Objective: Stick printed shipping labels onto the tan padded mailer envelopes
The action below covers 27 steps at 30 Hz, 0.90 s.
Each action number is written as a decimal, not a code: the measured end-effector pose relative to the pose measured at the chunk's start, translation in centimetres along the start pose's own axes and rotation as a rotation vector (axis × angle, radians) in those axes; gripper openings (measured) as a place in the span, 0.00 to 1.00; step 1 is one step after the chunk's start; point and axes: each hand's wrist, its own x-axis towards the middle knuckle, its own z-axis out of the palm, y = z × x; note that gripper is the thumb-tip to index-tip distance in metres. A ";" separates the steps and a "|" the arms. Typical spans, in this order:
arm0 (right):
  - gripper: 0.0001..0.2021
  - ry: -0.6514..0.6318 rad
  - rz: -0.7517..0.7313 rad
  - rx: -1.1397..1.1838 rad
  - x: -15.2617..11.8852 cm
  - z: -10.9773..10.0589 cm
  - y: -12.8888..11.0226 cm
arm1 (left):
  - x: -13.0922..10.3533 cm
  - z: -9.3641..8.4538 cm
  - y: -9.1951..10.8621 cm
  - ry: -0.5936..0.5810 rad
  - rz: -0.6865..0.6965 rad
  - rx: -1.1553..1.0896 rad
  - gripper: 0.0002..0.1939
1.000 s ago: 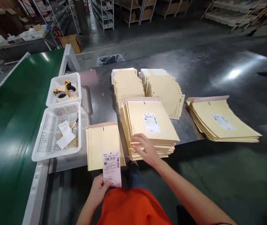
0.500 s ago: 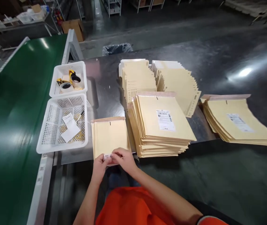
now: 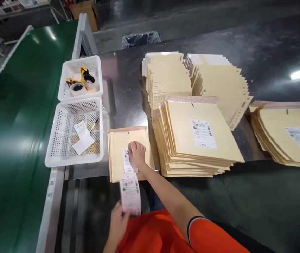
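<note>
A small stack of tan padded envelopes (image 3: 118, 144) lies at the table's front edge, with a white printed label (image 3: 129, 162) on the top one. My right hand (image 3: 137, 154) rests on that label's upper right part, fingers bent together; whether it pinches anything is hidden. Below the edge, my left hand (image 3: 119, 218) grips the lower end of a strip of printed labels (image 3: 130, 195), slightly blurred. To the right stands a taller stack of labelled envelopes (image 3: 181, 133).
Two white baskets (image 3: 50, 154) stand left, holding tape dispensers (image 3: 88, 76), papers (image 3: 83, 138) and a pen. Beyond are a green conveyor (image 3: 15, 123), upright envelope rows (image 3: 218, 80) and another labelled pile (image 3: 273, 130) at far right.
My hands have moved apart: the left down and toward me with the label strip, the right up onto the small stack. A label now shows on its top envelope. The view has shifted.
</note>
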 end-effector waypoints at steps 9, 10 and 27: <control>0.31 -0.346 -0.580 -0.135 -0.4 -0.8 1.1 | 8.7 -2.1 -0.2 0.147 -0.009 0.038 0.25; 0.32 -0.317 -0.459 -0.154 0.5 -1.0 1.3 | 8.5 -1.8 -0.3 0.159 -0.009 0.052 0.25; 0.29 -0.278 -0.339 -0.086 1.6 -1.9 1.9 | 9.7 -1.5 0.5 0.148 0.039 -0.032 0.24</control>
